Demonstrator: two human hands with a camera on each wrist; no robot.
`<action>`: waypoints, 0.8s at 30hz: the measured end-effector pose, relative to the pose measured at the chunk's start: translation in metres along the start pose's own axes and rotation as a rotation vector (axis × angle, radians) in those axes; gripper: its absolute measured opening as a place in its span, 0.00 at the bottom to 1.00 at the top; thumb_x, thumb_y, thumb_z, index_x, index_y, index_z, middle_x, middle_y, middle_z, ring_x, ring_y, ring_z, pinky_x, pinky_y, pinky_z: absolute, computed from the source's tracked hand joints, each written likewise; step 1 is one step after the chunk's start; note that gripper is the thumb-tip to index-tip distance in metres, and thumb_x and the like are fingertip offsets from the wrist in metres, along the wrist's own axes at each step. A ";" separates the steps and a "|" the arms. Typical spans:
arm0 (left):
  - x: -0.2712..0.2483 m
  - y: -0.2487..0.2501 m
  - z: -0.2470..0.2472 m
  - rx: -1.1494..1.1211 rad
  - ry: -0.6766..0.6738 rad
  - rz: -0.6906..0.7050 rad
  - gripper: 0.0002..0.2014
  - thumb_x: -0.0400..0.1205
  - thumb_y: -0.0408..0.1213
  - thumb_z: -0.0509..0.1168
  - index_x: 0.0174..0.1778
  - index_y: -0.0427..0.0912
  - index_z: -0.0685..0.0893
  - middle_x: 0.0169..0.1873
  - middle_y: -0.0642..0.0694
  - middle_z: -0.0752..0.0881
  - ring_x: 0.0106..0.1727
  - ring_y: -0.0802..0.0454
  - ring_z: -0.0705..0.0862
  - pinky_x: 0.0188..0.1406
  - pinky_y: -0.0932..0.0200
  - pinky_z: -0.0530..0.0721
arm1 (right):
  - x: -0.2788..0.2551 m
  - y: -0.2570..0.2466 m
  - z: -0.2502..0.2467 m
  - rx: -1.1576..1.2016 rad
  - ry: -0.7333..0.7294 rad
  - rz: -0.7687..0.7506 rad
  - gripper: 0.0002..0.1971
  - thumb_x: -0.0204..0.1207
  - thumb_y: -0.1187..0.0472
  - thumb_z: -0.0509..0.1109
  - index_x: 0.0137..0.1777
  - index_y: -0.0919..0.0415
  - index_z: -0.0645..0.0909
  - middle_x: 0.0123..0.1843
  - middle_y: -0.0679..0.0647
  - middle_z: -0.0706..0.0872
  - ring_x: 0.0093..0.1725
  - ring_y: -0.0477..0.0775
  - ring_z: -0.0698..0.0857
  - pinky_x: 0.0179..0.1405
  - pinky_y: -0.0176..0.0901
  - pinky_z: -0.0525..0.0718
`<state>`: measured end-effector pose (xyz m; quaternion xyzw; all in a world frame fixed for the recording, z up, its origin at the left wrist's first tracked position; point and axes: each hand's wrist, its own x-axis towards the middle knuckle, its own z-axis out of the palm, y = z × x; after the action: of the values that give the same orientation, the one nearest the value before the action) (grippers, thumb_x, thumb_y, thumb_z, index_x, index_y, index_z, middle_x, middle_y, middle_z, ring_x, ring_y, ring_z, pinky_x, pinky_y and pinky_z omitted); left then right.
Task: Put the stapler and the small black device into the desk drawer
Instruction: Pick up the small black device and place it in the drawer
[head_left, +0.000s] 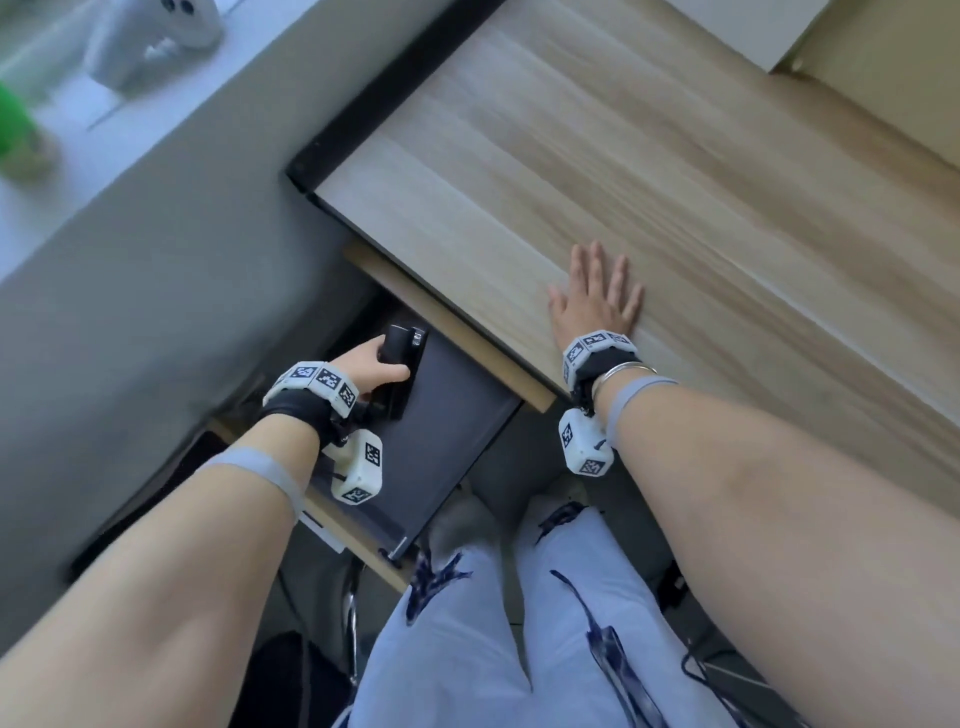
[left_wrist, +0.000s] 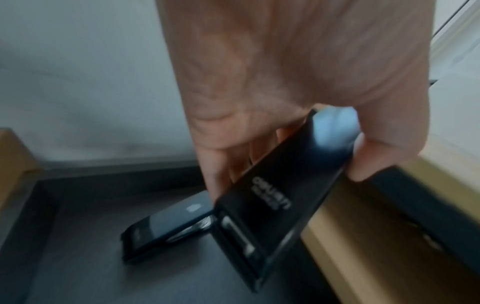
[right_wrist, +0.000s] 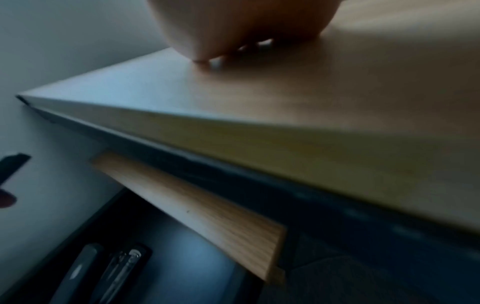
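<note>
The left hand (head_left: 375, 364) grips the stapler (left_wrist: 280, 183) low over the open drawer (head_left: 457, 410) at mid-left, beside the small black device (left_wrist: 166, 228) (already inside), so setting down and letting go seems next, while the right hand (head_left: 597, 296) lies flat, fingers spread, on the desk (head_left: 649, 171).

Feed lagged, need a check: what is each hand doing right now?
Left hand: grips the stapler over the open drawer.
Right hand: open, flat on the desk top, holding nothing.
</note>
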<state>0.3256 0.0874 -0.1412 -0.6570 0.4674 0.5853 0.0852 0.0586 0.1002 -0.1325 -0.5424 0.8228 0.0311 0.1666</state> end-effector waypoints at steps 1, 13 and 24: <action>-0.002 -0.003 0.004 0.024 0.003 -0.015 0.19 0.63 0.45 0.68 0.49 0.49 0.76 0.41 0.45 0.81 0.48 0.45 0.81 0.46 0.49 0.85 | 0.000 0.000 0.003 -0.009 0.025 -0.003 0.30 0.85 0.45 0.48 0.85 0.45 0.43 0.87 0.43 0.43 0.87 0.57 0.41 0.83 0.63 0.40; 0.075 -0.052 0.078 0.250 0.114 -0.137 0.27 0.76 0.30 0.66 0.73 0.39 0.73 0.62 0.33 0.85 0.64 0.37 0.83 0.65 0.51 0.77 | 0.005 0.004 0.020 -0.042 0.171 -0.024 0.30 0.84 0.44 0.49 0.85 0.44 0.46 0.88 0.45 0.48 0.87 0.58 0.47 0.83 0.63 0.45; 0.122 -0.055 0.112 0.369 0.149 -0.216 0.22 0.77 0.31 0.65 0.68 0.38 0.79 0.62 0.33 0.86 0.63 0.37 0.84 0.61 0.55 0.80 | 0.007 0.006 0.027 -0.062 0.227 -0.024 0.31 0.82 0.43 0.50 0.84 0.43 0.49 0.87 0.45 0.52 0.86 0.59 0.51 0.82 0.63 0.47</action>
<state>0.2727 0.1288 -0.3019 -0.7179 0.4985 0.4273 0.2313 0.0576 0.1026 -0.1613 -0.5573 0.8284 -0.0072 0.0558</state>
